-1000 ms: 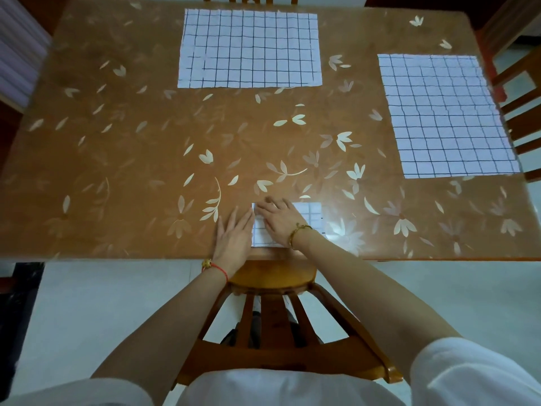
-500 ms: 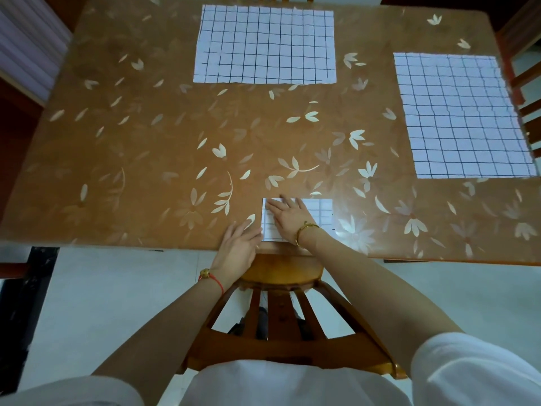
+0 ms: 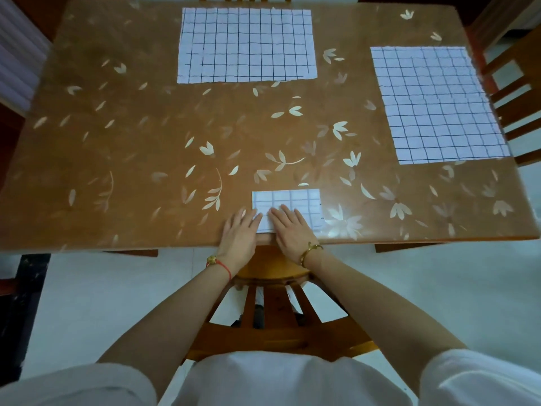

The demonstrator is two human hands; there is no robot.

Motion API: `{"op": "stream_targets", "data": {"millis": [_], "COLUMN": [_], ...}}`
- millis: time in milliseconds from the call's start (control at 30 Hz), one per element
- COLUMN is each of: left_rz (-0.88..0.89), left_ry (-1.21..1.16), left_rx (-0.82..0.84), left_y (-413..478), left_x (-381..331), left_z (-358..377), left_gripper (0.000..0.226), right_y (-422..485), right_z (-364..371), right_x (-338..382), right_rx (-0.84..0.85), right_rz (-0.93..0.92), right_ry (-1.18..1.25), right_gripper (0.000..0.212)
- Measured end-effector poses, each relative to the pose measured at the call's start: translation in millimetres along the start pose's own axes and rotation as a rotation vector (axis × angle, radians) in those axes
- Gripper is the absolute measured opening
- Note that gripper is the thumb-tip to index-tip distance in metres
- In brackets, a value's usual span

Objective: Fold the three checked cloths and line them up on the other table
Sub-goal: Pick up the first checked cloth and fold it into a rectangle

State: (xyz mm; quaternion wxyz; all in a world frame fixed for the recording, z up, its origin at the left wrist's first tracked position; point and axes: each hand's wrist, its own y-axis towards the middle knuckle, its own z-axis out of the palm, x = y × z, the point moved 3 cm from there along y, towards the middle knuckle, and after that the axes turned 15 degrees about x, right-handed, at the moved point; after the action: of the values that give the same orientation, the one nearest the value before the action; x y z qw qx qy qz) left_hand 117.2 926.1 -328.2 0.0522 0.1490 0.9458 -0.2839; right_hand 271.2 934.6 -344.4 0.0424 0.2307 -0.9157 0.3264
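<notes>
**Ops:** What are the fingers doing rn?

**Me:** Right hand (image 3: 292, 230) fingers (image 3: 281, 213) are straight and laid flat, pressing on the folded cloth (image 3: 289, 199). Nothing clenched. Left hand (image 3: 240, 232) is also flat & released, palm on the worktop (image 3: 146, 142), tips at the cloth's left edge. Looks like touching, can't swear to it.

**Ops:** Where's the cloth sitting?

**Me:** Centre of the worktop's near edge, just beyond the chair (image 3: 272, 268) back. It's a small rectangle, several layers by the look. The other two lie spread flat, unfolded: the far cloth (image 3: 247, 45) at the back edge and the right-side cloth (image 3: 433, 104). They're well apart from each other and from my hands.

**Ops:** How will it handle?

**Me:** I reckon light, thin, soft, floppy. No stiffness, so the layers could slide or fall open if I lift by one corner. Worktop looks glossy, so prob slippery underneath. I'd pinch across the folded edge w/ thumb under & fingers on top, or slide it off the near edge onto a flat palm and keep the stack squeezed. Approx 1 of 3 folded, none moved. Can't see the other table from here.
</notes>
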Motion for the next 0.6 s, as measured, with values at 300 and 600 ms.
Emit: {"op": "stream_targets", "data": {"millis": [300, 600], "left_rz": [-0.055, -0.076], "left_ry": [-0.011, -0.089], "left_rx": [0.093, 0.091], "left_y": [8, 9], "left_x": [1, 0], "left_z": [10, 8], "left_gripper": [0.056, 0.053], "right_y": [-18, -74], "right_z": [32, 63], "right_x": [-25, -88], "right_rx": [0.027, -0.009], "right_rz": [0.035, 0.245], "right_ry": [-0.176, -0.146], "right_gripper": [0.067, 0.069]}}
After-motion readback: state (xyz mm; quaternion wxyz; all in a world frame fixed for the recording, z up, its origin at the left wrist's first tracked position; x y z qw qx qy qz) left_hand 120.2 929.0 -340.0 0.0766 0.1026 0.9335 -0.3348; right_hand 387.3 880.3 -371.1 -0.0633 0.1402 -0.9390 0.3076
